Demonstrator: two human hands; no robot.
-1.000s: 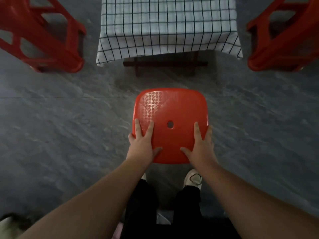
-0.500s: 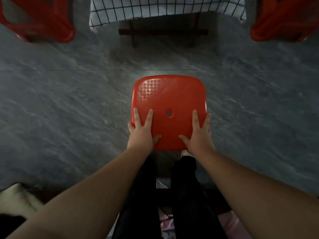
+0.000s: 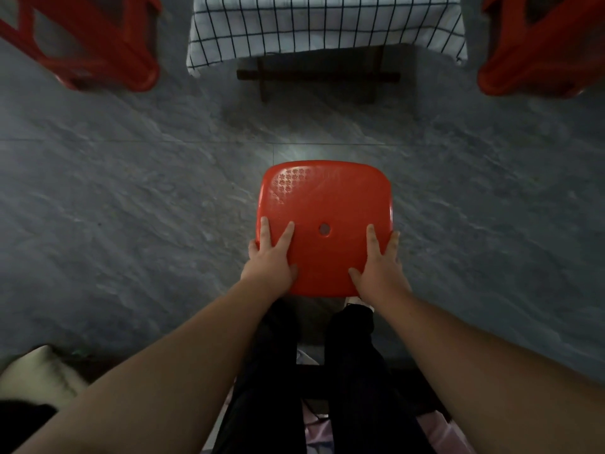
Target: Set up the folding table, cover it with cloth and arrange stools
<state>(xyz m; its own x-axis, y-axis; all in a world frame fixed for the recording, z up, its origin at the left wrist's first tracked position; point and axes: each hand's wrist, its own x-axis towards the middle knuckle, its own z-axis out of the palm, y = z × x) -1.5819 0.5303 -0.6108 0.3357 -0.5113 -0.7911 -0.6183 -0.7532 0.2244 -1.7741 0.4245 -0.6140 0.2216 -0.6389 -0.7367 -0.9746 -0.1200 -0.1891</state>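
While both palms lie flat on the stool [image 3: 324, 204] seat, left hand [image 3: 270, 260] and right hand [image 3: 381, 267] have fingers [image 3: 264, 229] spread, outer ones curling over its side edges; stool on floor [image 3: 131, 208], near the cloth [image 3: 324, 24].

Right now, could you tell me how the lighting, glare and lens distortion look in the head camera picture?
Head view: dim overall, darkest along the bottom; a pale reflection lies on the grey floor just beyond the red stool, whose seat carries a soft sheen at its far left corner; wide-angle distortion splays the side stools outward and stretches the forearms; slight blur at the lower-left corner.
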